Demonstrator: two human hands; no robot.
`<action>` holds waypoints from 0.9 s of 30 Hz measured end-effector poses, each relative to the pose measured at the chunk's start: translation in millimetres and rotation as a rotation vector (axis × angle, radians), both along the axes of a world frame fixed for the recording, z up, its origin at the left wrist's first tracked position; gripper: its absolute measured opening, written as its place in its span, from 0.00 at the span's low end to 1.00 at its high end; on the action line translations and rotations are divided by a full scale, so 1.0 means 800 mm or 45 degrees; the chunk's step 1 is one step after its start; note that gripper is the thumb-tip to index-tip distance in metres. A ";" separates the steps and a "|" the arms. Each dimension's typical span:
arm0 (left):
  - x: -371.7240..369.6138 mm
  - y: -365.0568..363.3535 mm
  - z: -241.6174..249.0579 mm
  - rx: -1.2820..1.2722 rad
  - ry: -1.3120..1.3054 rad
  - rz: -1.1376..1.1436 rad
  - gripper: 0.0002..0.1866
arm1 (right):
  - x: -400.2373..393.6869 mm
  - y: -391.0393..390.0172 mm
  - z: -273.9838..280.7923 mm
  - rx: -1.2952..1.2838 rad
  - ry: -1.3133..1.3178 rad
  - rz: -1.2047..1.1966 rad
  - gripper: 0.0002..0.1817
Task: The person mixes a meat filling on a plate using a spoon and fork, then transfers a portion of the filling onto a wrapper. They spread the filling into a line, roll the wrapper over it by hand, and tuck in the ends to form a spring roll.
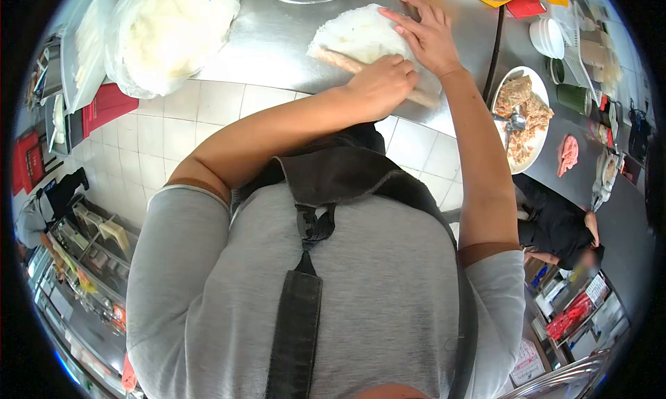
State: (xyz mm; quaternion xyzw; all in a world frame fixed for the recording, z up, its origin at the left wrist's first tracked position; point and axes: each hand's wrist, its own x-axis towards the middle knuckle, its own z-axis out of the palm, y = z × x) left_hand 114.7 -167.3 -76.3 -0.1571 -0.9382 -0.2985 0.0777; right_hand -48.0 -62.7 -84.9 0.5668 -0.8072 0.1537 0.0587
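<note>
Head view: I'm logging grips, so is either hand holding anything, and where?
Neither grips: left hand presses the rolled edge of the white wrap; right hand lies flat on top.

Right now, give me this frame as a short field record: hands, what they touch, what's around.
left hand: knuckles down on the roll
right hand: flat, fingers spread on the rice sheet
rice sheet: white, spread on the steel counter
roll: pale, along the sheet's near edge
plate: right side, shredded meat, a spoon on it
bag: clear, white contents, left

steel counter (277, 45) holding flat white wrapper (361, 35), big bag of white stuff (170, 31), plate of shredded meat (522, 114), white bowls (548, 37)
</note>
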 end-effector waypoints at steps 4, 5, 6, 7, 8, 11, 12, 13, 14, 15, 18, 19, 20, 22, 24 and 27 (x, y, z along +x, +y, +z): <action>-0.003 0.002 0.005 -0.084 -0.034 -0.032 0.14 | -0.002 0.000 -0.002 -0.008 -0.013 0.003 0.19; -0.004 0.007 0.006 -0.085 -0.035 -0.033 0.14 | -0.003 0.000 -0.003 0.005 -0.008 -0.001 0.19; -0.006 0.015 0.004 -0.066 -0.021 -0.052 0.11 | -0.002 0.000 -0.002 0.004 -0.008 -0.001 0.19; -0.008 0.020 0.002 -0.046 -0.006 -0.069 0.09 | -0.002 0.000 -0.002 0.007 -0.007 -0.004 0.19; -0.009 0.021 -0.002 -0.045 -0.004 -0.065 0.09 | -0.002 0.000 -0.001 0.011 -0.007 -0.005 0.19; -0.007 0.024 -0.009 -0.008 0.071 -0.074 0.10 | -0.002 0.000 -0.002 -0.006 -0.013 -0.001 0.19; -0.006 0.025 -0.009 0.000 0.092 -0.087 0.10 | -0.002 -0.001 -0.003 -0.007 -0.016 0.001 0.19; -0.005 0.026 -0.009 0.007 0.115 -0.102 0.10 | -0.004 -0.001 -0.005 -0.018 -0.005 0.011 0.19; -0.006 0.026 -0.009 0.005 0.112 -0.103 0.10 | -0.004 0.000 -0.006 -0.028 0.005 0.019 0.19; -0.007 0.025 -0.006 -0.037 0.070 -0.149 0.11 | -0.003 0.000 -0.006 -0.030 0.003 0.017 0.19; 0.000 0.015 0.006 0.020 0.005 -0.140 0.13 | -0.006 0.000 -0.005 -0.018 -0.021 0.007 0.19; 0.006 0.006 0.013 0.120 -0.024 -0.091 0.15 | -0.009 0.003 -0.007 -0.059 -0.063 0.034 0.19; 0.011 -0.011 0.020 0.109 -0.024 -0.091 0.15 | -0.014 0.004 -0.009 -0.104 -0.102 0.060 0.19; 0.023 -0.052 0.037 0.061 0.007 0.014 0.20 | -0.020 0.005 -0.005 -0.204 -0.414 0.063 0.19; 0.038 -0.090 0.047 0.007 -0.055 0.059 0.20 | -0.017 0.002 0.001 -0.308 -0.727 0.057 0.19; 0.051 -0.117 0.035 -0.051 -0.102 0.094 0.19 | 0.016 -0.021 0.010 -0.147 -0.212 0.196 0.19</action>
